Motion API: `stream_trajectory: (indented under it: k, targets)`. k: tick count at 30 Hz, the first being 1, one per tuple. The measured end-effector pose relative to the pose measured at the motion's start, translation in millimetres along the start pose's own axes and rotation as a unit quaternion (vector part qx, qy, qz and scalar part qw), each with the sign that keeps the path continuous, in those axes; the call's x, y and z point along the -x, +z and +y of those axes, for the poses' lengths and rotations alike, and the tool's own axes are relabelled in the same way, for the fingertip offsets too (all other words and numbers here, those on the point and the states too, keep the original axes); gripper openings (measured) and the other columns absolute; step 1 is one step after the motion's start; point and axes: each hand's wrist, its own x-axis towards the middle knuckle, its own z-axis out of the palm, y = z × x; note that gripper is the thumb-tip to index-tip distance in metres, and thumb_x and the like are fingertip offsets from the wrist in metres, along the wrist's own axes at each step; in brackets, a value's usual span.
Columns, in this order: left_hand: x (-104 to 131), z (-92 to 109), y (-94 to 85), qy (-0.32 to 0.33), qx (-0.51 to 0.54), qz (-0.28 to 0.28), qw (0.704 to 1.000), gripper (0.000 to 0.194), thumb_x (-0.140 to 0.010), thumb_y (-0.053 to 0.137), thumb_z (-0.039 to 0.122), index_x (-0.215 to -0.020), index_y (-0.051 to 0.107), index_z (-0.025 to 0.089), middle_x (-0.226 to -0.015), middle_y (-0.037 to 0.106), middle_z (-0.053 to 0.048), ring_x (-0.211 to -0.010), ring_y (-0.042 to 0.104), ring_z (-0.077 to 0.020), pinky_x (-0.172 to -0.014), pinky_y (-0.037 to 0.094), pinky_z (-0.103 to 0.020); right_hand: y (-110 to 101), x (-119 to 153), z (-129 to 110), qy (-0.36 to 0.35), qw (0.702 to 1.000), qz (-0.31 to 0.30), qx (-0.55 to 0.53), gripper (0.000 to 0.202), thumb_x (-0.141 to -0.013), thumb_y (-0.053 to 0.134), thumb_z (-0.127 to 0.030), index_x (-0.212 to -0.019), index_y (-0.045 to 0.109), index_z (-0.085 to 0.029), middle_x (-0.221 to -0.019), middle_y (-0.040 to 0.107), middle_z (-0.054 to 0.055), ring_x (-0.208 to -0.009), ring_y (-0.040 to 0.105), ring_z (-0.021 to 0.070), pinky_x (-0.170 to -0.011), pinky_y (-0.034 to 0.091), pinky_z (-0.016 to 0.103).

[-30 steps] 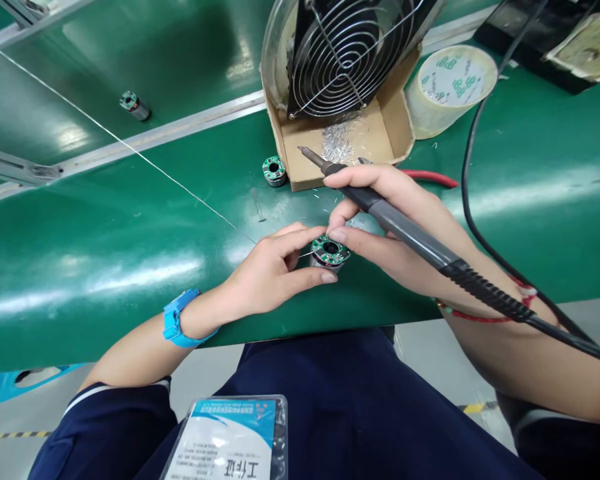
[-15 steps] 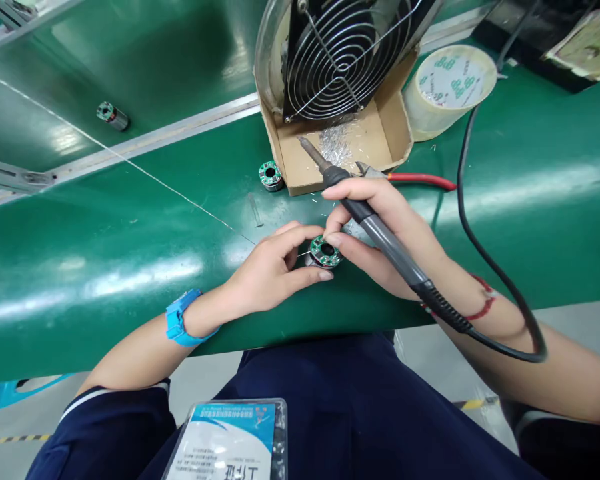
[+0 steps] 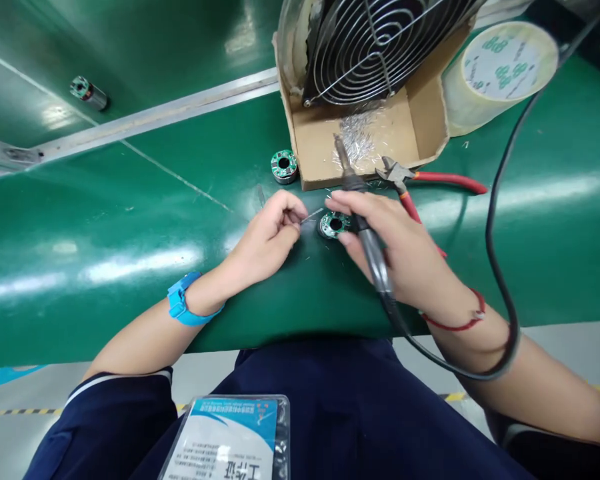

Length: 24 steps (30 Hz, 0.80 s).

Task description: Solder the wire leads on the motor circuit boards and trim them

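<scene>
My left hand (image 3: pixel 273 233) pinches a thin strand of solder wire (image 3: pixel 312 215), whose short free end points toward a small round green circuit board (image 3: pixel 334 225). The board tops a short cylindrical part on the bench. My right hand (image 3: pixel 393 247) grips a soldering iron (image 3: pixel 373 257), its tip (image 3: pixel 341 148) pointing up and away over the edge of the cardboard box. Thumb and fingers of that hand also surround the right side of the board; whether they touch it I cannot tell. Behind my left hand the solder runs off to the upper left.
A cardboard box (image 3: pixel 433 123) with metal clippings holds a fan (image 3: pixel 375 50). Red-handled cutters (image 3: pixel 397 175) lie beside it, near a tape roll (image 3: pixel 505 73). Another round board part (image 3: pixel 284 165) stands left of the box; one more (image 3: pixel 89 92) is farther back. The iron's cable (image 3: pixel 500 167) loops at right.
My left hand has let go of the board part and drawn back left, now pinching the solder. The iron has turned more upright in my right hand. The camera view has shifted.
</scene>
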Motion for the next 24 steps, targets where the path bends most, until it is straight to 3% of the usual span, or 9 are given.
stream_trajectory:
  k: [3,5,7,10,12,24]
  targets:
    - [1.5,6.4,0.7,0.064,-0.104,0.019,0.992,0.022,-0.082,0.047,0.001,-0.090,0.057,0.018,-0.087,0.055,0.000,-0.077,0.052,-0.0100,-0.066,0.045,-0.024,-6.4,11.8,-3.9,0.050,0.990,0.114,-0.062,0.049,-0.091,0.062,-0.021,-0.139,0.057,-0.026,-0.118,0.074,0.004,-0.100,0.072,0.0169,-0.092,0.059,0.035]
    - [2.7,11.3,2.3,0.085,-0.158,0.022,0.984,0.022,-0.083,0.048,0.000,-0.088,0.060,0.018,-0.085,0.056,0.000,-0.074,0.051,-0.0103,-0.065,0.044,-0.025,-8.2,21.6,-6.4,0.081,0.970,0.204,-0.106,0.041,-0.087,0.068,-0.022,-0.127,0.067,-0.027,-0.107,0.076,0.003,-0.078,0.072,0.0129,-0.071,0.060,0.027]
    - [3.7,13.9,3.7,0.095,-0.186,0.019,0.978,0.022,-0.084,0.048,0.000,-0.087,0.060,0.017,-0.083,0.056,0.000,-0.072,0.051,-0.0105,-0.065,0.044,-0.026,-8.8,30.3,-8.5,0.098,0.951,0.258,-0.140,0.029,-0.084,0.070,-0.023,-0.113,0.074,-0.025,-0.090,0.076,0.003,-0.063,0.069,0.0113,-0.054,0.055,0.023]
    - [4.4,13.5,4.9,0.103,-0.203,0.019,0.974,0.021,-0.084,0.048,0.000,-0.087,0.060,0.017,-0.083,0.056,0.000,-0.072,0.052,-0.0113,-0.066,0.046,-0.028,-9.5,38.8,-11.2,0.118,0.938,0.274,-0.174,0.019,-0.083,0.070,-0.025,-0.101,0.077,-0.021,-0.068,0.070,0.002,-0.051,0.065,0.0135,-0.038,0.047,0.022]
    - [4.4,11.8,5.4,0.103,-0.213,0.022,0.971,0.021,-0.084,0.048,0.001,-0.087,0.060,0.018,-0.083,0.056,-0.001,-0.073,0.053,-0.0122,-0.068,0.047,-0.029,-10.4,41.3,-12.2,0.135,0.935,0.271,-0.188,0.016,-0.083,0.070,-0.026,-0.096,0.077,-0.020,-0.064,0.069,0.002,-0.048,0.064,0.0145,-0.034,0.044,0.022]
    - [1.2,10.3,14.7,0.088,-0.218,0.019,0.972,0.019,-0.084,0.048,0.005,-0.087,0.060,0.020,-0.086,0.057,-0.001,-0.085,0.061,-0.0164,-0.078,0.052,-0.035,-14.6,37.9,-5.1,0.141,0.934,0.272,-0.184,0.013,-0.083,0.070,-0.025,-0.092,0.077,-0.018,-0.063,0.068,0.000,-0.050,0.065,0.0130,-0.037,0.048,0.022]
